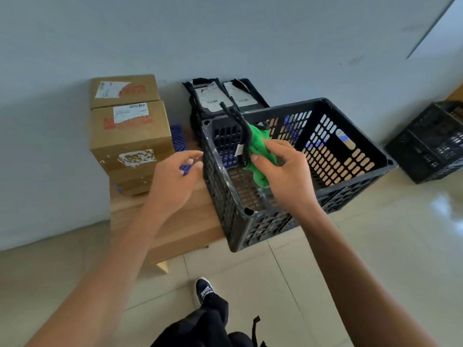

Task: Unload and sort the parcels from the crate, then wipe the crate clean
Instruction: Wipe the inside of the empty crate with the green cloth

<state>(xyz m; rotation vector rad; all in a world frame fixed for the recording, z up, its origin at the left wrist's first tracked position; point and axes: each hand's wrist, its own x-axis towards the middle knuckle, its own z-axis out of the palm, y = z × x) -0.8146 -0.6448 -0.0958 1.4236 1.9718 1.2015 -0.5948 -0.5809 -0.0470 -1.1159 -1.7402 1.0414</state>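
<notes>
Against the pale wall, my left grip (pixel 175 171) braces the crate (pixel 350 176) rim, fingers loose, while my right grip (pixel 283 169) pinches the green cloth (pixel 258 149) for wiping.

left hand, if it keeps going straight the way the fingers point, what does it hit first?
Most likely the black crate's near-left wall: the left hand's fingertips point right, at or almost at that wall's top edge. Depth is unclear, so contact can't be confirmed.

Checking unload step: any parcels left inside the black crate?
No. The crate shows only its bare slotted floor, with the right hand holding a green cloth inside.
</notes>
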